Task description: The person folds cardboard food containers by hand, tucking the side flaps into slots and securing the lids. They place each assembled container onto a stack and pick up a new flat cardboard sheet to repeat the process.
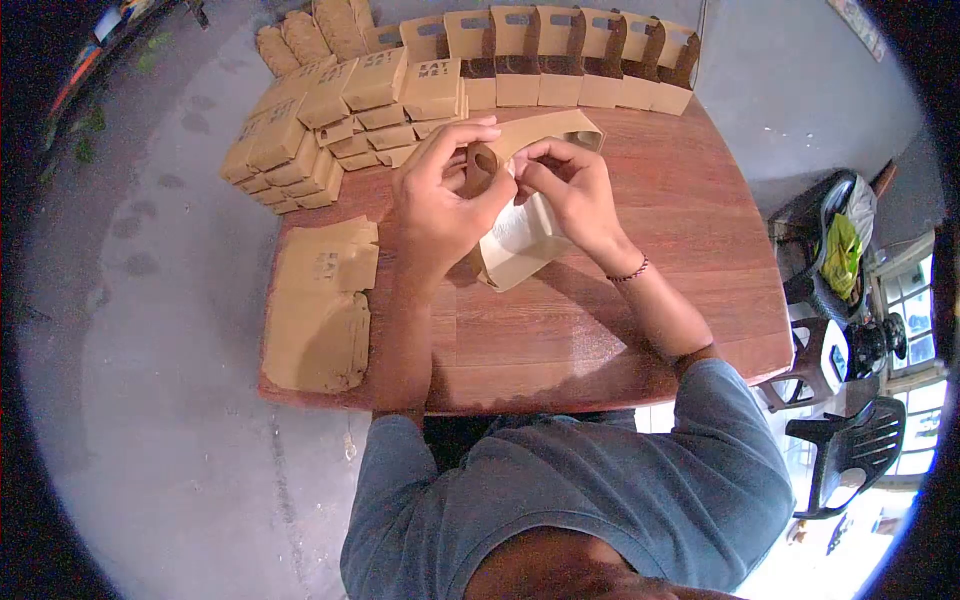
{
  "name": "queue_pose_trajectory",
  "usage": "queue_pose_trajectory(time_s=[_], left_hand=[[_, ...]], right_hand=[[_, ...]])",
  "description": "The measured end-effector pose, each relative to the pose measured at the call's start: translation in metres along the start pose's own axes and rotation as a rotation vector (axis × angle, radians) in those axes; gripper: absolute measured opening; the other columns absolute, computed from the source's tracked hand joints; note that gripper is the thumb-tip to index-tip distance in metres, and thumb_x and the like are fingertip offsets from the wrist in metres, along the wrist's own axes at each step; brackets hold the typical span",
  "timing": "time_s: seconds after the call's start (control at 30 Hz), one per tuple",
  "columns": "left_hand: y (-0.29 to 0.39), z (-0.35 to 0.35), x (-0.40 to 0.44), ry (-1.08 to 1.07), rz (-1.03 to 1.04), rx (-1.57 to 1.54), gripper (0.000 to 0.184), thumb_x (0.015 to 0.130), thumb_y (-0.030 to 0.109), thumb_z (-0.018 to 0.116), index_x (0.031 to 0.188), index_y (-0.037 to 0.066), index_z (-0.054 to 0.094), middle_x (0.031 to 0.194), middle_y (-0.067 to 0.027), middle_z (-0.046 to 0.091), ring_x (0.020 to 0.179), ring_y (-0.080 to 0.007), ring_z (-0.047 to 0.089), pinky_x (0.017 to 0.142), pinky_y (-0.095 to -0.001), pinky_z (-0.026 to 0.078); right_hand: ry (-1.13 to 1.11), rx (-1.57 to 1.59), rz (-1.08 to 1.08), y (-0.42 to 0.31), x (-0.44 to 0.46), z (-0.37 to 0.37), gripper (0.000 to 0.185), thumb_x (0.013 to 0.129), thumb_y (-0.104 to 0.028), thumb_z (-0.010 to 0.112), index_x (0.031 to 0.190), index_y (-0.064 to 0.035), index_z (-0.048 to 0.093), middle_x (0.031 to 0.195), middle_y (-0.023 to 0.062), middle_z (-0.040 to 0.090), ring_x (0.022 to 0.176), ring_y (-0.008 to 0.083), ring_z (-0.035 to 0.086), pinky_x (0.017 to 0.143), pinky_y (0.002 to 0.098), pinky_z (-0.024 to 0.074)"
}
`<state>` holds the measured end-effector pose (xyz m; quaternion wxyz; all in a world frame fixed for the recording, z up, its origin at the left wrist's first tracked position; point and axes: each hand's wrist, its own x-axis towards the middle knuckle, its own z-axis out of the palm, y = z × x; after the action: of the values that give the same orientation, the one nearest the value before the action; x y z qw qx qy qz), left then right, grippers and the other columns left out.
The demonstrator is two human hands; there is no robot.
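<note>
A partly folded cardboard carrier (pixel 525 240) is held up over the wooden table, its pale inner side showing and a curved brown strip at its top. My left hand (pixel 445 190) grips its left side, fingers bent round the cardboard. My right hand (pixel 575 190) pinches the cardboard near the middle, its fingertips close to those of my left hand. What lies between the fingertips is too small to make out. A bracelet circles my right wrist.
Stacked folded boxes (pixel 290 140) fill the table's back left. A row of upright carriers with handle holes (pixel 540 55) lines the back edge. Flat cardboard sheets (pixel 320 310) lie at the left on the table (pixel 690 250). Chairs (pixel 850 450) stand right.
</note>
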<state>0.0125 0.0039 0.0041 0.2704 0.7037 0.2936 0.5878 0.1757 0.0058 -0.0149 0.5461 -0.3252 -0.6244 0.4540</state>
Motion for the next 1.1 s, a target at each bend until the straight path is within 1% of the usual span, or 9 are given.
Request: queue_pose_trajectory(time_s=[0.3, 0.4, 0.5, 0.6, 0.73, 0.87, 0.93, 1.03, 1.1], left_hand=[[-0.013, 0.01, -0.003, 0.068, 0.109, 0.239, 0.037, 0.079, 0.002, 0.068, 0.115, -0.003, 0.063, 0.125, -0.0225, 0.063, 0.097, -0.0233, 0.07, 0.08, -0.033, 0.057], [-0.027, 0.003, 0.0, 0.106, 0.038, 0.295, 0.036, 0.082, 0.005, 0.062, 0.118, -0.002, 0.064, 0.118, -0.0235, 0.065, 0.096, -0.0269, 0.071, 0.08, -0.0329, 0.056], [-0.013, -0.014, 0.008, -0.02, -0.33, 0.633, 0.038, 0.088, 0.01, 0.054, 0.124, 0.004, 0.063, 0.082, -0.0256, 0.067, 0.07, -0.0299, 0.07, 0.069, -0.038, 0.053], [-0.015, -0.021, 0.007, 0.099, -0.311, 0.587, 0.039, 0.089, 0.01, 0.054, 0.128, 0.006, 0.061, 0.071, -0.0247, 0.063, 0.06, -0.0313, 0.065, 0.065, -0.0401, 0.05], [-0.032, -0.034, 0.005, 0.165, -0.111, 0.505, 0.038, 0.093, 0.009, 0.052, 0.13, 0.006, 0.06, 0.09, -0.0236, 0.069, 0.072, -0.0185, 0.067, 0.07, -0.0315, 0.05], [-0.014, -0.031, 0.003, 0.184, -0.194, 0.434, 0.036, 0.094, 0.007, 0.054, 0.128, 0.0, 0.059, 0.105, -0.0194, 0.071, 0.084, -0.0109, 0.066, 0.075, -0.0268, 0.049], [-0.001, -0.028, 0.003, 0.184, -0.176, 0.385, 0.037, 0.094, 0.007, 0.055, 0.13, 0.0, 0.058, 0.112, -0.0179, 0.069, 0.092, -0.012, 0.065, 0.079, -0.0263, 0.05], [0.002, -0.029, 0.003, 0.14, -0.152, 0.187, 0.045, 0.095, 0.011, 0.058, 0.138, -0.001, 0.049, 0.13, -0.0169, 0.06, 0.111, -0.0171, 0.059, 0.09, -0.0284, 0.048], [-0.002, -0.034, 0.003, 0.092, -0.141, 0.038, 0.053, 0.095, 0.015, 0.06, 0.143, 0.0, 0.043, 0.14, -0.0173, 0.053, 0.124, -0.0213, 0.054, 0.098, -0.0311, 0.046]], right_hand=[[-0.014, 0.169, 0.149, 0.0, 0.0, 0.003, 0.02, 0.095, -0.01, 0.058, 0.106, 0.0043, 0.065, 0.094, 0.0081, 0.069, 0.08, 0.0136, 0.065, 0.069, 0.0277, 0.0542], [-0.072, -0.024, 0.127, -0.006, -0.005, 0.004, 0.023, 0.093, -0.01, 0.059, 0.11, 0.0029, 0.066, 0.103, 0.0112, 0.07, 0.086, 0.0178, 0.068, 0.075, 0.0306, 0.0549], [-0.252, -0.355, 0.007, -0.031, -0.019, 0.003, 0.025, 0.088, -0.012, 0.065, 0.109, 0.0002, 0.069, 0.108, 0.0167, 0.07, 0.099, 0.0255, 0.067, 0.089, 0.0353, 0.0514], [-0.26, -0.167, -0.089, -0.06, -0.037, -0.007, 0.027, 0.084, -0.014, 0.071, 0.108, -0.0013, 0.07, 0.102, 0.0172, 0.071, 0.102, 0.0261, 0.067, 0.092, 0.0369, 0.0495], [-0.041, -0.657, -0.562, -0.075, -0.031, -0.026, 0.042, 0.078, -0.02, 0.078, 0.116, -0.0044, 0.067, 0.121, 0.0189, 0.062, 0.117, 0.0328, 0.058, 0.099, 0.0411, 0.0461], [-0.096, -0.653, -0.412, -0.049, -0.01, -0.029, 0.055, 0.078, -0.025, 0.078, 0.127, -0.0065, 0.06, 0.138, 0.0218, 0.047, 0.127, 0.0386, 0.047, 0.108, 0.0424, 0.0387], [-0.022, -0.608, -0.46, -0.037, -0.004, -0.028, 0.049, 0.081, -0.02, 0.073, 0.126, -0.0067, 0.061, 0.129, 0.0207, 0.056, 0.121, 0.0383, 0.054, 0.105, 0.041, 0.0422], [-0.006, -0.459, -0.229, -0.033, 0.001, -0.034, 0.038, 0.084, -0.011, 0.065, 0.121, -0.0047, 0.064, 0.115, 0.0179, 0.066, 0.111, 0.0323, 0.062, 0.1, 0.0377, 0.0467], [0.036, -0.545, -0.295, -0.033, 0.004, -0.043, 0.033, 0.089, 0.0, 0.057, 0.12, -0.0029, 0.066, 0.108, 0.0091, 0.07, 0.1, 0.0146, 0.062, 0.088, 0.0277, 0.0495]])
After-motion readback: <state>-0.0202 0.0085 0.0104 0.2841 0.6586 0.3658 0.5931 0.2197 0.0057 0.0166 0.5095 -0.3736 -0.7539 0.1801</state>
